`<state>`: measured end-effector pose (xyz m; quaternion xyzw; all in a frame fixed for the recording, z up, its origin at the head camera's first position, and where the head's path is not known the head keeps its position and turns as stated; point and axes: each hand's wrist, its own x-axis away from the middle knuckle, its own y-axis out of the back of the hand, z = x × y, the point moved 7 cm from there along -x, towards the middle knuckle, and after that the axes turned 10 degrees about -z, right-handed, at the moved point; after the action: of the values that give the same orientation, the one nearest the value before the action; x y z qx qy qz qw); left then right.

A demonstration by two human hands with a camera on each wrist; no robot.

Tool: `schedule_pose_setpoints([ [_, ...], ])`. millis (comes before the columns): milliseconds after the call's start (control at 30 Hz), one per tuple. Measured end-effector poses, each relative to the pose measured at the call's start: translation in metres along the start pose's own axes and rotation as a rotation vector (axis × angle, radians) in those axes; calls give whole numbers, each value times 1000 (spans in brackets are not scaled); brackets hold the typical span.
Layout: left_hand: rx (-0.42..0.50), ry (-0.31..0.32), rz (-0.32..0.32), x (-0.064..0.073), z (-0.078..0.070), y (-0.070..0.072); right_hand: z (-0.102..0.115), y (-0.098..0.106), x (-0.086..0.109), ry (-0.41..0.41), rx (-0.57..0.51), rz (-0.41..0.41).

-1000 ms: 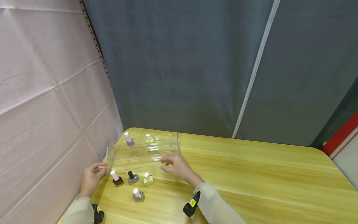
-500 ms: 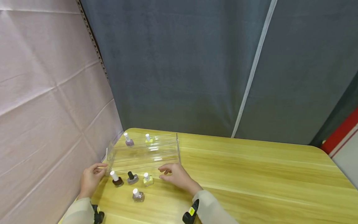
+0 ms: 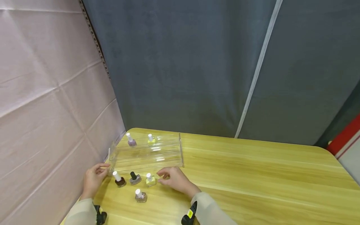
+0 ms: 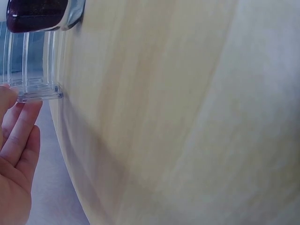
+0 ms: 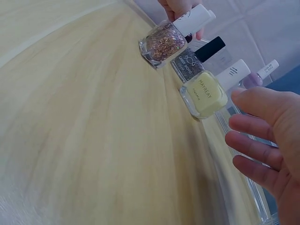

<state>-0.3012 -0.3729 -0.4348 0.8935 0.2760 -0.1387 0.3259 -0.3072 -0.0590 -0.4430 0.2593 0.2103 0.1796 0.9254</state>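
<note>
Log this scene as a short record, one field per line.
Surface: wood-look table
Holder: clear rack, tiered, on the table
Bottle count: six
At the rack's far side: purple bottle, far yellow bottle
Row before the rack, left to right: dark bottle, black-capped bottle, near yellow bottle
Nearest the person: glitter bottle
Left grip: at the rack's near left corner, seemingly touching it
Right grip: beside the near yellow bottle, contact unclear

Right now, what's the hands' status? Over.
Left hand at end of clear rack. Right hand open beside nearer yellow bottle. Nothing visible between those two.
</note>
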Motion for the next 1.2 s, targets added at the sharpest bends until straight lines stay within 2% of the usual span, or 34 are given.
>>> schedule_pose_setpoints([
  [467, 4, 3, -12, -1, 4, -2, -5, -17, -5, -22, 0, 41],
  [733, 10, 30, 2, -1, 2, -3, -5, -18, -9, -11, 10, 37],
  [967, 36, 29, 9, -1, 0, -3, -5, -22, -14, 3, 11, 37],
  [1200, 9, 44, 0, 0, 3, -2, -3, -26, -15, 19, 19, 40],
])
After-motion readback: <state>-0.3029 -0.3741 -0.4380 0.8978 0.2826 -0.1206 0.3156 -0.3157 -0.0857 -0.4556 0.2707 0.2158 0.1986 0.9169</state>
